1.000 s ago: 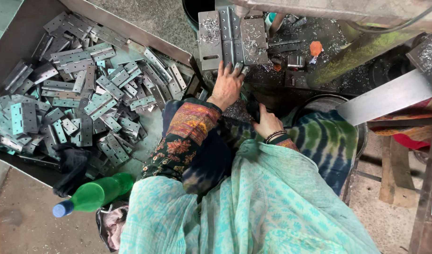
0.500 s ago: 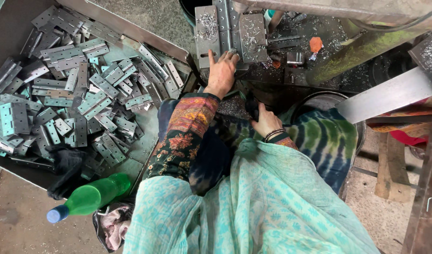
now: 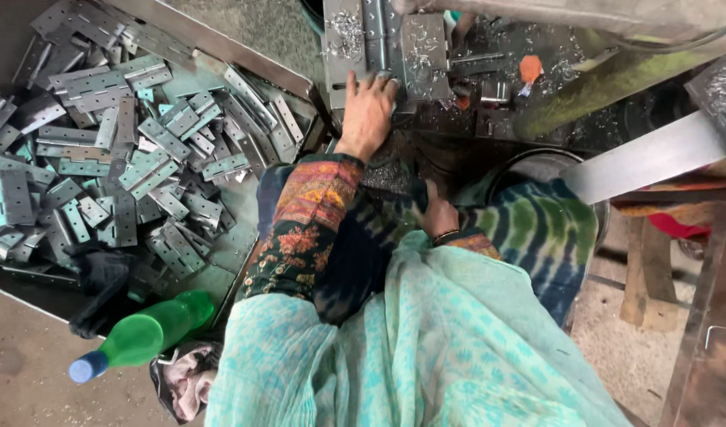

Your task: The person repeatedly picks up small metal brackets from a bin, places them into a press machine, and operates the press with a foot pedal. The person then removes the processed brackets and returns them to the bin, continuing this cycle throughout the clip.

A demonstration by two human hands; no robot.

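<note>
Left hand (image 3: 368, 111): stretched forward, fingers spread flat, fingertips pressing the near edge of the hinge plate; not closed round anything.
Right hand (image 3: 435, 215): low by the lap, fingers loosely curled; whether it holds anything cannot be told.
Hinge plate (image 3: 382, 43): large grey metal hinge lying opened flat on the machine bed (image 3: 489, 119), knuckle running down its middle, both leaves strewn with curled metal shavings.
Progress: judged midway; one hinge sits on the bed, the shavings suggest cutting there, and many pieces wait.
Stock: heap of grey hinges (image 3: 133, 166) in the metal tray (image 3: 244, 75), left of the person.
Nearby: green bottle (image 3: 141, 336) with blue cap, lying beside the tray.
</note>
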